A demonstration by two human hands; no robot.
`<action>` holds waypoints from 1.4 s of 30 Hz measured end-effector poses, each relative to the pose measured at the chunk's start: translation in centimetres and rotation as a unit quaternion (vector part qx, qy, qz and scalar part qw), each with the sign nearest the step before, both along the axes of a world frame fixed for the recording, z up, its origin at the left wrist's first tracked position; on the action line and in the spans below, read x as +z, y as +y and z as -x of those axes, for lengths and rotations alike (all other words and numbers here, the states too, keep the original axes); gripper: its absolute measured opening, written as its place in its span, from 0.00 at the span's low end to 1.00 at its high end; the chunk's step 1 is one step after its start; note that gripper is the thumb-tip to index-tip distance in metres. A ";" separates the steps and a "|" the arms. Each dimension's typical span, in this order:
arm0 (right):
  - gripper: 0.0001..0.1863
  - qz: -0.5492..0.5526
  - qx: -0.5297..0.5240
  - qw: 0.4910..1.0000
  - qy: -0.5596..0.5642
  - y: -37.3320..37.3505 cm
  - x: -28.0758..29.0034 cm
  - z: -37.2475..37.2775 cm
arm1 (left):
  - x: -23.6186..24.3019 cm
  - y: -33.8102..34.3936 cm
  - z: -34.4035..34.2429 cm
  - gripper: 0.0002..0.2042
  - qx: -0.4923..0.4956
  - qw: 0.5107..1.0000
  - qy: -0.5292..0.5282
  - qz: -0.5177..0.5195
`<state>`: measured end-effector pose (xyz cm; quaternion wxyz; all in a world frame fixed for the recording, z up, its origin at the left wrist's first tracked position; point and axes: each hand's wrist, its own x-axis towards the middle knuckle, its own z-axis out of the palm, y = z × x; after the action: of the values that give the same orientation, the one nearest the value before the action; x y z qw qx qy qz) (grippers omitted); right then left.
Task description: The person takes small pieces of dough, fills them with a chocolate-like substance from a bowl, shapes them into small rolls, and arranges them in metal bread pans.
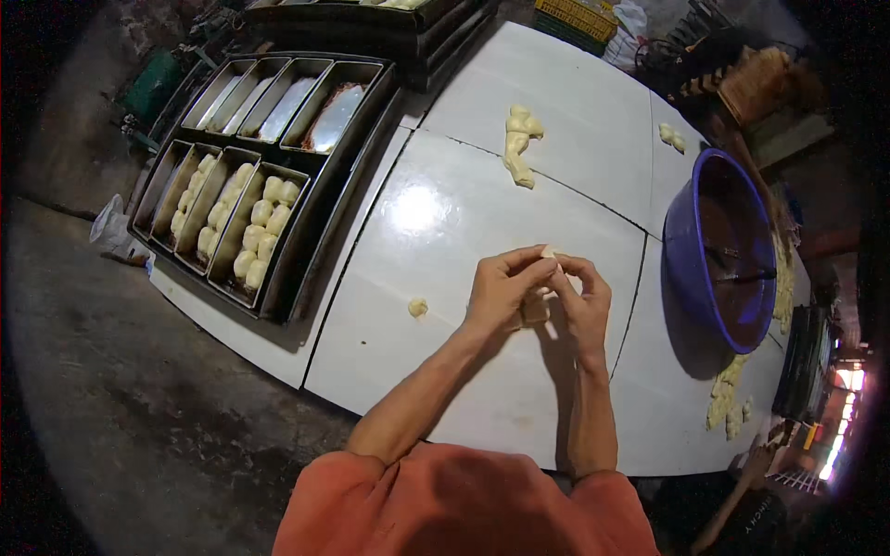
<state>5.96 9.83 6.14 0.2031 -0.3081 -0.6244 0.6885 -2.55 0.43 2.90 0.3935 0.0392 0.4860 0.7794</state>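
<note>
Over the white tiled table, my left hand and my right hand meet fingertip to fingertip. Both are closed, pinching a small piece of dough whose pale tip shows above the thumbs. More pale dough shows below, between the hands; whether it hangs from them or lies on the table I cannot tell. A small dough ball lies on the table left of my left hand. Farther off rests a long, lumpy strip of dough.
At the left, a dark rack of loaf tins holds dough balls in several compartments. A blue-purple basin with brown contents stands at the right, dough pieces beside it. Small dough bits lie far right. Another person's arm shows lower right.
</note>
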 end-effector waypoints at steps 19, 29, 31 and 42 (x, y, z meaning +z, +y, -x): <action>0.11 0.010 0.018 0.987 0.160 0.4 -3.8 -0.4 | 1.2 -0.6 0.3 0.13 -0.030 0.999 -0.038 0.024; 0.10 0.011 -0.103 0.976 0.189 0.4 -5.4 0.8 | 0.2 -0.3 -1.4 0.13 -0.023 0.999 -0.036 -0.010; 0.11 0.003 -0.089 0.978 0.188 0.7 -5.3 0.7 | -0.3 -0.6 -1.4 0.12 -0.037 0.997 0.066 0.034; 0.13 -0.001 -0.057 0.997 0.061 0.3 -3.8 0.3 | -0.5 -0.8 -2.2 0.11 -0.026 0.995 0.046 0.084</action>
<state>5.66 10.16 2.35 0.2796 -0.3007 -0.5928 0.6928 -0.37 -0.36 2.38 0.3929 0.0544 0.5664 0.7224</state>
